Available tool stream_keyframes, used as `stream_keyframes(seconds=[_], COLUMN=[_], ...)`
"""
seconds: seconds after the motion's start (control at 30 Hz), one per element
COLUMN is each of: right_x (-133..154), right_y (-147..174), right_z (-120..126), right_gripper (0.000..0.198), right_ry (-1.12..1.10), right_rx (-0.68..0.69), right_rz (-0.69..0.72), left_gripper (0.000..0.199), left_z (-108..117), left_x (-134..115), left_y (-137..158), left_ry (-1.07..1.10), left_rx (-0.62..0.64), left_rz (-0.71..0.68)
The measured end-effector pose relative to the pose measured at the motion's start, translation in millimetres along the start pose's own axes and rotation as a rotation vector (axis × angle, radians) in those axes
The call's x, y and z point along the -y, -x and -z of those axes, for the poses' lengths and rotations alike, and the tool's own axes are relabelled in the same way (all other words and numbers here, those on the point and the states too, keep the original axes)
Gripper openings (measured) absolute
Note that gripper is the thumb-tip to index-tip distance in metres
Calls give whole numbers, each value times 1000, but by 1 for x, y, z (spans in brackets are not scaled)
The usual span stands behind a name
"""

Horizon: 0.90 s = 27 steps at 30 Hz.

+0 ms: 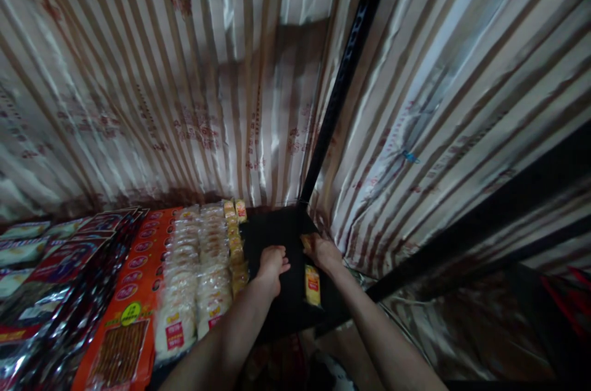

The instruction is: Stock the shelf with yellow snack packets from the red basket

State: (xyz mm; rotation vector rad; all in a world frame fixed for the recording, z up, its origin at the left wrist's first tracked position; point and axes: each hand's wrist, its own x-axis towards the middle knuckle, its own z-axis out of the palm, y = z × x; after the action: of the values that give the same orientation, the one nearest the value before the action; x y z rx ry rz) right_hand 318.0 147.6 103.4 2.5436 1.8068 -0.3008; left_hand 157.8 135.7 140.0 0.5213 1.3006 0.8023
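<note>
My right hand (pixel 324 253) is closed around a small yellow packet (pixel 306 242) near the back right corner of the black shelf (pixel 272 225). Most of that packet is hidden by the fingers. Just in front of it another yellow packet (pixel 313 286) with a red label lies on the shelf. My left hand (pixel 273 263) hovers over the middle of the shelf, its fingers curled and no item showing in them. To its left runs a row of small yellow packets (pixel 235 243), reaching back to the wall.
Left of the yellow row stand two rows of clear-wrapped pale packets (pixel 215 280), then orange snack bags (pixel 127 311) and dark shiny bags (pixel 60 286). A black metal post (pixel 335 101) rises at the corner. Striped sheeting (pixel 184 83) hangs behind and to the right.
</note>
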Motion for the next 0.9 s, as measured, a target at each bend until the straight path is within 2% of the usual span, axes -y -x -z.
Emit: stream_keyframes(seconds=[0.13,0.33,0.4,0.5,0.57,0.63,0.73,0.9], right_x=[10,17,20,30,39,48,58,70], right_y=[-5,-13,-16,-21,-23,-24,-23,-25], right_z=[0,-2,-6,-16,-20,-23,-23,-31], right_gripper=[38,29,29,38,42,37,30,33], right_ry=[-31,-138,-248,-523,-729,-901,-1053,-1214], right_rx=[29,32,28,21,16,26,92,166], right_rz=[-6,65,80,85,84,99,152,185], left_gripper=[12,14,16,19,17,15,15,18], left_z=[2,0,-3,-8,-9,-8,-2,6], left_x=[-2,8,12,14,12,8,1,-5], left_y=[-2,-14,-19,-25,-29,-34,-39,-42], left_ry=[15,55,71,114,150,184,225,203], left_rx=[3,-8,-9,27,54,61,48,16], left_rz=[3,65,88,101,77,26,-40,-112])
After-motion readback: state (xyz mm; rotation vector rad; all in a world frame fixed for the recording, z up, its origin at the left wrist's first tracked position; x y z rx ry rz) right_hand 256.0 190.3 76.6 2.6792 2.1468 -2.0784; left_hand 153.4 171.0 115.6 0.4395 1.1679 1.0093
